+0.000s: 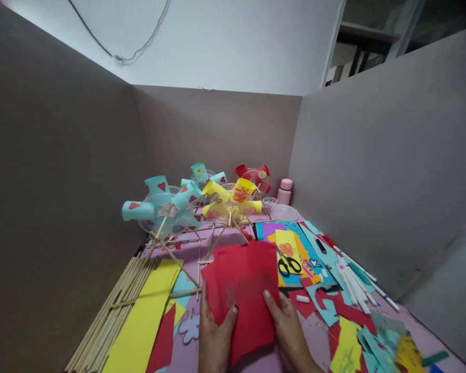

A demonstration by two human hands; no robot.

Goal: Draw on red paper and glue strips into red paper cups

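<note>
- Pink bottle point(285, 192), capped, contents hidden; upright by your bench's point(231, 238) far right corner.
- Clear tub point(270, 201), beside it; contents too small to tell.
- Your left hand point(217, 326) and right hand point(288, 321), partly curled, thumbs on top, gripping red paper sheets point(252, 305) over the near edge's middle.

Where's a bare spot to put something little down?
Small patches of pink tabletop show between the right hand and the paper scraps, though it's smudged there, and between the red sheets and the yellow pinwheel, among thin sticks. It's crowded on the left with wooden sticks and yellow paper, and on the right with scraps and markers.
</note>
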